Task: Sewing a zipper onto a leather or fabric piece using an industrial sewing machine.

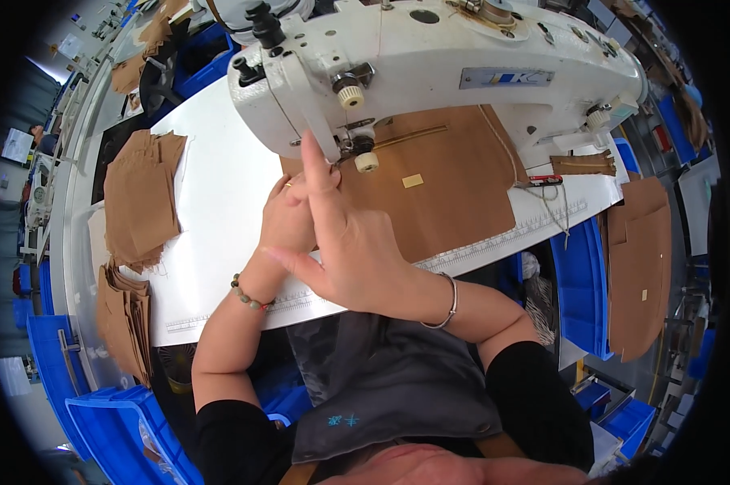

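Observation:
A white industrial sewing machine (462, 65) stands on a white table (219, 202). Under its arm lies a large brown fabric piece (446, 186) with a small pale label on it. My right hand (345, 242) is raised in front of the needle area, fingers spread, the index finger pointing up at the presser foot (357, 149). My left hand (288, 214) rests on the table edge of the brown piece, mostly hidden behind the right hand; it wears a ring and a bead bracelet. What the left fingers touch is hidden.
Stacks of cut brown pieces (143, 198) lie at the table's left, with more (126, 319) below them. Another brown piece (640, 267) hangs at the right. Blue plastic bins (579, 283) stand right of my lap and at lower left (98, 412).

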The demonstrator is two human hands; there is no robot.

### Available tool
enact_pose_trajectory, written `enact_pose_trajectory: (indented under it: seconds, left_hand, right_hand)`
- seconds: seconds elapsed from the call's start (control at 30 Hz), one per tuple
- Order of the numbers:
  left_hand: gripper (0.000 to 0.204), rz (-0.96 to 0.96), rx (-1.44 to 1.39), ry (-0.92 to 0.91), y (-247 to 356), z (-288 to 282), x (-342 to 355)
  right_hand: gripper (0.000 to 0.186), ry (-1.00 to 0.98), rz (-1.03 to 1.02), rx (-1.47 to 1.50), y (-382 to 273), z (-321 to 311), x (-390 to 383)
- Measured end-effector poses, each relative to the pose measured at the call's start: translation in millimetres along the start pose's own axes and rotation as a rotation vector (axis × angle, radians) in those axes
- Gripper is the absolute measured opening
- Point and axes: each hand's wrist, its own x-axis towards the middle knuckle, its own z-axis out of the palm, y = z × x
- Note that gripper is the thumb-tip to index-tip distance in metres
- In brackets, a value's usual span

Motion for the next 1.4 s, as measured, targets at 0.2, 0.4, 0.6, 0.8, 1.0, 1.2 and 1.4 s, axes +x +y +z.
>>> enact_pose_trajectory:
  seconds: [0.2, 0.4, 0.6, 0.8, 1.0, 1.2, 1.4]
  left_hand:
    - [0.045, 0.192, 0.101, 0.106, 4.5, -1.6, -9.4]
    - [0.045, 0.229, 0.166, 0.106, 4.2, 10.2, -7.9]
    - [0.046, 0.257, 0.214, 0.097, 8.3, 21.9, -13.8]
    - [0.046, 0.281, 0.218, 0.094, 15.5, 23.5, -19.7]
    - [0.044, 0.215, 0.337, 0.008, 18.9, 18.2, -13.2]
    - [0.047, 0.230, 0.341, 0.054, 26.5, 10.4, -30.9]
    - [0.044, 0.184, 0.233, -0.093, 67.5, -1.4, -113.0]
  right_hand:
    - [0.108, 0.187, -0.044, 0.066, 0.7, 20.9, 27.6]
    - [0.069, 0.168, -0.028, 0.202, -8.9, 20.9, 7.6]
    - [0.027, 0.173, -0.077, 0.465, -7.4, -6.7, 8.7]
    - [0.031, 0.047, -0.350, 0.035, 8.5, -20.9, -2.8]
    - [0.013, 0.015, 0.054, -0.460, 71.9, -168.5, -57.8]
    - [0.023, -0.149, 0.219, -0.749, 126.1, -243.5, -101.5]
    - [0.028, -0.220, 0.095, -0.796, 133.9, -251.2, -123.1]
